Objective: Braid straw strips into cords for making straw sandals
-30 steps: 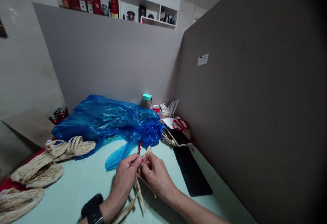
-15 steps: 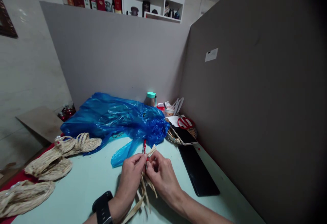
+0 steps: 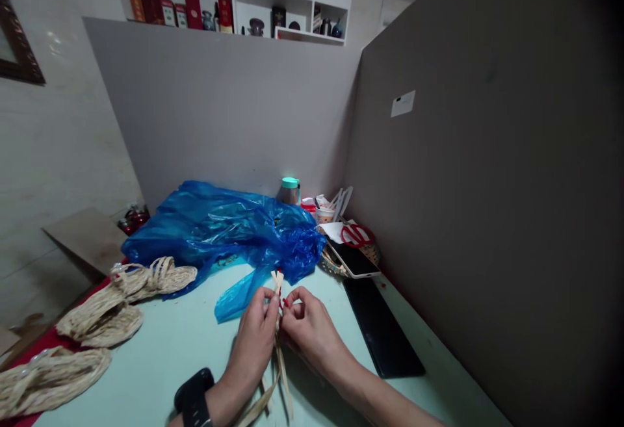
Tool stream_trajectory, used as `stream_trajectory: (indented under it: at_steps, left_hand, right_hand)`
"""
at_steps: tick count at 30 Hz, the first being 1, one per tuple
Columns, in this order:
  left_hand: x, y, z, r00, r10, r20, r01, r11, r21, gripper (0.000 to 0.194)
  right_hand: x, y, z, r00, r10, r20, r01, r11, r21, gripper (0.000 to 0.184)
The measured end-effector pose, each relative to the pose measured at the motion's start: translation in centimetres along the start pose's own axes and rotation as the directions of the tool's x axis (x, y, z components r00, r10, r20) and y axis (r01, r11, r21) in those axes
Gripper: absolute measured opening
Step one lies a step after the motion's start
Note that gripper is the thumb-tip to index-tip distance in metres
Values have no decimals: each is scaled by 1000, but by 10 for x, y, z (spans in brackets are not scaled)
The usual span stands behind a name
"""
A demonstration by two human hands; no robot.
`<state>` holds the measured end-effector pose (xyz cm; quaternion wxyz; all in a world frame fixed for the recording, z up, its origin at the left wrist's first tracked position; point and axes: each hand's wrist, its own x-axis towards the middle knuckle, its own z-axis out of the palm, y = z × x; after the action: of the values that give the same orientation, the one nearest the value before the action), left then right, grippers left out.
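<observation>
Pale, flat straw strips [image 3: 285, 375] hang below my hands, and their short upper ends stick up between the fingers. My left hand [image 3: 254, 326] pinches these strips near the top. A thin red cord [image 3: 280, 297] runs beside the strips. My right hand [image 3: 312, 329] has its thumb and forefinger closed on the red cord, just right of the strips. Both hands are close together above the pale green table [image 3: 170, 342]. A black watch [image 3: 195, 398] is on the left wrist.
Behind the hands lies a crumpled blue plastic bag [image 3: 214, 222]. Several woven straw pieces [image 3: 100, 313] rest at left. A black slab [image 3: 383, 329], a phone [image 3: 353, 259] and red-handled scissors [image 3: 358, 235] on a basket are at right. A grey partition [image 3: 463, 186] borders the right side.
The view has shifted slightly, so things sit further right. The straw ends now stand more upright in my left hand. My right hand has drawn a little away with the red cord.
</observation>
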<state>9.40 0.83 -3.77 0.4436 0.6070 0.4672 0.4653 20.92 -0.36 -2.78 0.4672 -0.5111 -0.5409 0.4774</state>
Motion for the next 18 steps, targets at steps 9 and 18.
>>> stream_trajectory:
  at_steps: [9, 18]
  left_hand:
    - [-4, 0, 2, 998, -59, -33, 59, 998, -8, 29]
    - [-3, -4, 3, 986, -158, -55, 147, 975, -169, 35]
  right_hand:
    - [-9, -4, 0, 996, -64, 56, 69, 995, -78, 12]
    - [-14, -8, -2, 988, -128, 87, 142, 975, -170, 7]
